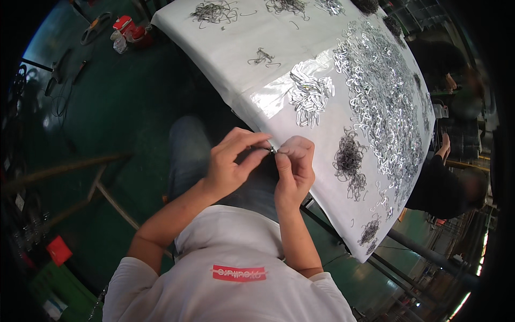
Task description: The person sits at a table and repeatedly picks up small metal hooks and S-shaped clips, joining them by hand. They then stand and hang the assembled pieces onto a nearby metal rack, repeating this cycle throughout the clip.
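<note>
My left hand (228, 161) and my right hand (296, 169) meet just off the near edge of the table, above my lap. Between their fingertips is a small shiny metal piece (272, 151), too small and too covered to tell its exact kind. The right hand pinches it between thumb and curled fingers. Thumb and fingertips of the left hand close on its other side. Nearest on the white-covered table (327, 145) lies a heap of flat silvery clips (311, 96). To the right of that sits a tangle of dark wire hooks (348, 158).
A wide spread of shiny bent metal hooks (383, 107) covers the table's right side. More dark wire hooks (212, 11) lie at the far end. Two people (442, 182) sit across the table. A metal frame (99, 180) stands on the green floor at left.
</note>
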Demonstrator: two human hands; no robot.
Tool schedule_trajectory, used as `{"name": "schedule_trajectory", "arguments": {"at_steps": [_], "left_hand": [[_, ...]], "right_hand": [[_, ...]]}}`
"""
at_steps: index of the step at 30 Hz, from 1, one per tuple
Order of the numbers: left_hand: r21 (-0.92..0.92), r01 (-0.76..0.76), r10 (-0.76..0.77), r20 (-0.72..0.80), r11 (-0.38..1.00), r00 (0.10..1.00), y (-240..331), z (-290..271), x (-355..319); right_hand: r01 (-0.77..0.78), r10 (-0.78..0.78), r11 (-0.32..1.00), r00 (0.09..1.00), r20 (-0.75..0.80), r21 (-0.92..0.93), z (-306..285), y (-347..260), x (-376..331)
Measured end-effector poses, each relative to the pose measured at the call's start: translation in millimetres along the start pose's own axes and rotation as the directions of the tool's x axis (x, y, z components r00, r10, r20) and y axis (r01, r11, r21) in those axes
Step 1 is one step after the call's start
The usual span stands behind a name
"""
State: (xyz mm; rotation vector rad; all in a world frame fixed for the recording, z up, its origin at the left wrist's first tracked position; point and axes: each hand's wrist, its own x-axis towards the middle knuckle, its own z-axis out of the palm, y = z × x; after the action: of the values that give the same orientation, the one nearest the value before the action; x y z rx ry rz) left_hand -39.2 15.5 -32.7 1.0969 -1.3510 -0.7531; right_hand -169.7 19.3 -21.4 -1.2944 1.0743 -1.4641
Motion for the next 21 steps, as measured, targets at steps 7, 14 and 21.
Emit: {"name": "schedule_trajectory", "arguments": {"at_steps": [7,14,21], "left_hand": [[0.258,-0.137,0.11,0.115,0.956,0.987,-63,43,71],[0.616,-0.117,-0.074,0.275,0.779,0.959,-86,94,113],[0.534,-0.032,-0.151,0.295,0.845,0.943,-88,85,118]], "right_hand": [[0.029,-0.03,0.998,0.999,-0.018,-0.058,-8,1,-8],[0.011,-0.011,0.996,1.0,0.004,-0.092,-17,5,-9],[-0.002,0.0,0.99,1.0,-0.019,-0.139,-21,5,-7]]}}
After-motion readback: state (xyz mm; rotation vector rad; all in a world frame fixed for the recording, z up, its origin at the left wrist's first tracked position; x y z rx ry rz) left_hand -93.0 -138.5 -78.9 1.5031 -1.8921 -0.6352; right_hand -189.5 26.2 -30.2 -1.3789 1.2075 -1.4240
